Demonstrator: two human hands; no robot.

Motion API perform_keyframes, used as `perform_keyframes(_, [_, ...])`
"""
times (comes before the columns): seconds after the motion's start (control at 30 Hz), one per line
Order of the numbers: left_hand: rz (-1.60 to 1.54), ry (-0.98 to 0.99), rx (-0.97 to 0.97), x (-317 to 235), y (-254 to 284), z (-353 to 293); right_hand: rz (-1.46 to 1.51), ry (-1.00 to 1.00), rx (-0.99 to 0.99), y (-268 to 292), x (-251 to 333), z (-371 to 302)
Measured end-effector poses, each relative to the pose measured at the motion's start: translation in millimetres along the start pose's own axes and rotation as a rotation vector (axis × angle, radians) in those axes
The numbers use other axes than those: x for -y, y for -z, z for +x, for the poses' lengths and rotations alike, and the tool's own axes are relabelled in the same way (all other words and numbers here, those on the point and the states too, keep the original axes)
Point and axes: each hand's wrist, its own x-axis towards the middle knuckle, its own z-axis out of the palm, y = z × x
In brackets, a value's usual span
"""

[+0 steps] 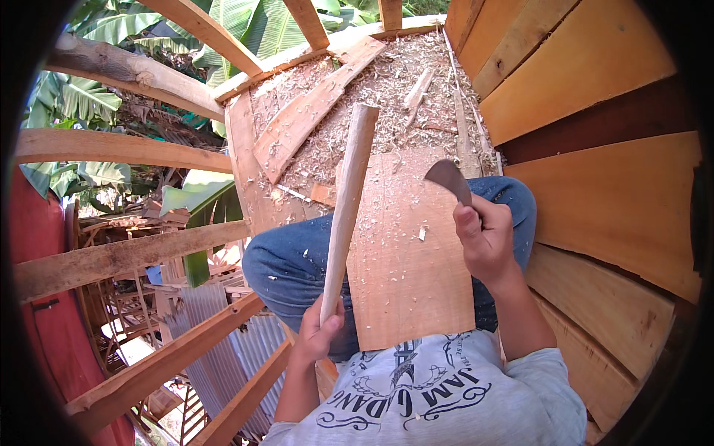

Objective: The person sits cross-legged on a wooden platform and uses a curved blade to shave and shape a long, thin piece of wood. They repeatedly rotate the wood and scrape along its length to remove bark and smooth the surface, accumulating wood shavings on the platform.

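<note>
My left hand (322, 327) is closed round the lower end of a pale, peeled wooden stick (349, 201), which stands slanted with its cut end up and away from me. In my right hand (487, 234) I grip a knife with a short, curved dark blade (448, 178); its handle is hidden in my fist. The blade is apart from the stick, to its right. Across my lap lies a flat wooden board (409, 267) with a few shavings on it, between my bent knees in blue jeans.
Wood shavings (387, 82) cover the plank floor ahead, with a long offcut (312, 111) and a smaller wood piece (419, 91) among them. A plank wall (595, 201) rises close on my right. To the left run wooden rails (134, 256) with gaps, banana leaves and corrugated sheets beyond.
</note>
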Motion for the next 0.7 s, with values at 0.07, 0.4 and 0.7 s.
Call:
perform_keyframes(0.07, [0.027, -0.027, -0.022, 2.4, -1.5, 1.6, -0.310, 0.316, 0.181, -8.9, 10.7, 0.1])
perform_keyframes(0.4, [0.235, -0.179, -0.070, -7.0, -10.7, 7.2, -0.539, 0.253, 0.061, -26.1, 3.2, 20.8])
perform_keyframes(0.7, [0.265, -0.191, -0.089, -10.7, -14.3, 12.9, -0.547, 0.344, 0.189, -29.7, 6.7, 31.2])
